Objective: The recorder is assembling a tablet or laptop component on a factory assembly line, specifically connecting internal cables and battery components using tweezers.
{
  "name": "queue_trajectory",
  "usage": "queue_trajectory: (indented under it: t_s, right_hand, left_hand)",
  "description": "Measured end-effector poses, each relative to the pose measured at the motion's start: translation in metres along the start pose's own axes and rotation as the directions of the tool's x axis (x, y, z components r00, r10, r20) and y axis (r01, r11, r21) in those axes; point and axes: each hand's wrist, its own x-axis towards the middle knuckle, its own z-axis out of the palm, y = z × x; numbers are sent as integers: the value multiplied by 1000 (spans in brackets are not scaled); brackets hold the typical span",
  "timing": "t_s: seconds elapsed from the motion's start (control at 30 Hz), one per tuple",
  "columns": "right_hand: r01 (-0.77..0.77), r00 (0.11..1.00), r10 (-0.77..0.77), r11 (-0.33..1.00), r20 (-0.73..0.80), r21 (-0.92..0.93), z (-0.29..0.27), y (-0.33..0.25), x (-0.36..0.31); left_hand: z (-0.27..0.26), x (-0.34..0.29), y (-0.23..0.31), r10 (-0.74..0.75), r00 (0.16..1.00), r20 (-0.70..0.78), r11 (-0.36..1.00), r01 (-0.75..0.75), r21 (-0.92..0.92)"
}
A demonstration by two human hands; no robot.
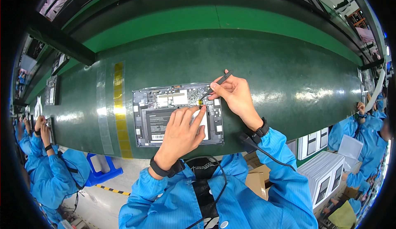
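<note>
An opened tablet (138,136) lies on the green bench in front of me, its black battery (157,123) and circuit board (194,98) exposed. Between the thumb and fingers of my right hand (237,97) is a pair of black tweezers (222,79). Their tip points down at the board, beside a small piece of yellow tape (200,102). My left hand (180,132) rests over the battery with its fingers stretched out. Its index fingertip touches the device just below the yellow tape. Part of the battery is hidden under this hand.
Strips of yellow tape (120,113) and clear tape (104,113) run across the bench to the left. Another device (51,90) lies farther left, near a co-worker's hands (40,123). Stacked white trays (321,175) and a cardboard box (258,181) stand below the bench edge, right.
</note>
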Motion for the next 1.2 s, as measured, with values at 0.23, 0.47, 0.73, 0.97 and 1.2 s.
queue_trajectory:
  t_s: [0.23,0.47,0.73,0.97,1.2]
  right_hand:
    - [-4,1000,6,996,12,-86,1,-6,-1]
    - [6,1000,-5,999,25,-47,0,-2,-1]
    - [27,1000,-25,990,16,-139,1,-5,-2]
    - [10,1000,-9,997,15,-75,-1,-2,0]
    - [12,1000,-12,999,-6,-48,1,0,-6]
  left_hand:
    - [-2,1,1,-3,1000,4,1000,3,3]
    - [0,1,0,-2,1000,3,1000,2,-2]
    - [0,0,-1,0,1000,3,1000,0,-5]
    - [0,0,-1,0,1000,6,1000,0,-4]
    - [0,1,0,-14,1000,20,1000,15,-11]
